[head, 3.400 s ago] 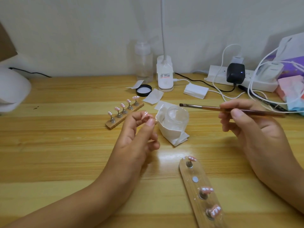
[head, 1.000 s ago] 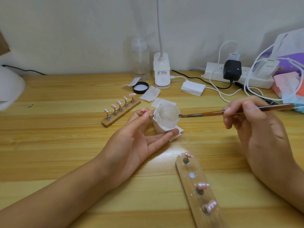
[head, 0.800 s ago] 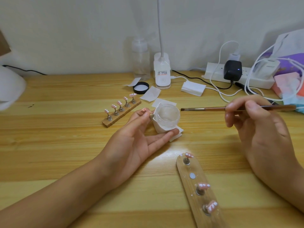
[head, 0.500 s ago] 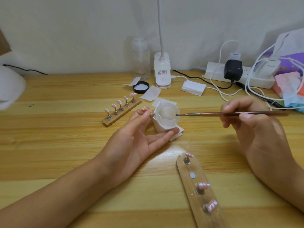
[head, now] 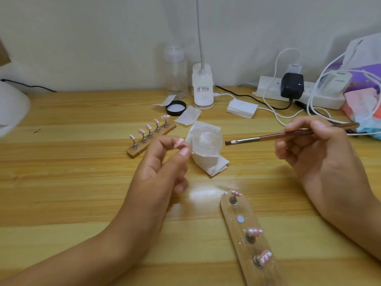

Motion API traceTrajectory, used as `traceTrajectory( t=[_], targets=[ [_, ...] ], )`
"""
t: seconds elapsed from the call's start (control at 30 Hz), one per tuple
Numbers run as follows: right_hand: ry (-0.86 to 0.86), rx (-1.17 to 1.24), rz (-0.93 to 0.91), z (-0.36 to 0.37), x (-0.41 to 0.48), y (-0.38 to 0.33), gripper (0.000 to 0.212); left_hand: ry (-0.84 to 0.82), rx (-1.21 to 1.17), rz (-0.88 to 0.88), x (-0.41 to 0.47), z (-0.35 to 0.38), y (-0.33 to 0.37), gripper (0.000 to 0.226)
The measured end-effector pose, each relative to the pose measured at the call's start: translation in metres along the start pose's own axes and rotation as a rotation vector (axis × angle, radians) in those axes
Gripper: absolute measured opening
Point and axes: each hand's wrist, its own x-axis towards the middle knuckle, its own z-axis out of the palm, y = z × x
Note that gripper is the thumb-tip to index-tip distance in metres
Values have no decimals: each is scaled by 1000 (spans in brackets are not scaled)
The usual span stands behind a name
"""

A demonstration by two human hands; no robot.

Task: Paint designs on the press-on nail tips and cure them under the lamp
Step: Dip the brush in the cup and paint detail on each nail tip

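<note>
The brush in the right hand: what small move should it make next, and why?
Probably leftward, onto the nail tip that the left hand pinches. The brush, held by the right hand, is outside the clear cup, its bristles pointing at that raised tip with a gap between.

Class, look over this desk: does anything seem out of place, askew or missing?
One post is missing from the near holder, leaving a bare disc; the left hand pinches a nail tip. A black cap lies loose by the bottle.
</note>
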Motion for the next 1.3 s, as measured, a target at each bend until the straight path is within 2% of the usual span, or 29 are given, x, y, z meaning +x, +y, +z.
traceTrajectory(
  t=[0.1, 0.2, 0.8, 1.03, 1.3],
  targets=[
    [40, 85, 69, -2, 1, 1, 21, -166, 148, -44, -2, 2, 0, 10],
    [40, 79, 102, -3, 2, 2, 16, -251, 248, -44, -3, 6, -1, 12],
    [-79, -10, 103, 5, -4, 0, 26, -293, 286, -30, -1, 4, 0, 10],
    [-68, -95, 18, 3, -6, 2, 24, -292, 264, -42, 0, 4, 1, 8],
    [-100, -3, 9, 3, -4, -1, 31, -311, 236, -71, -1, 5, 0, 4]
  ],
)
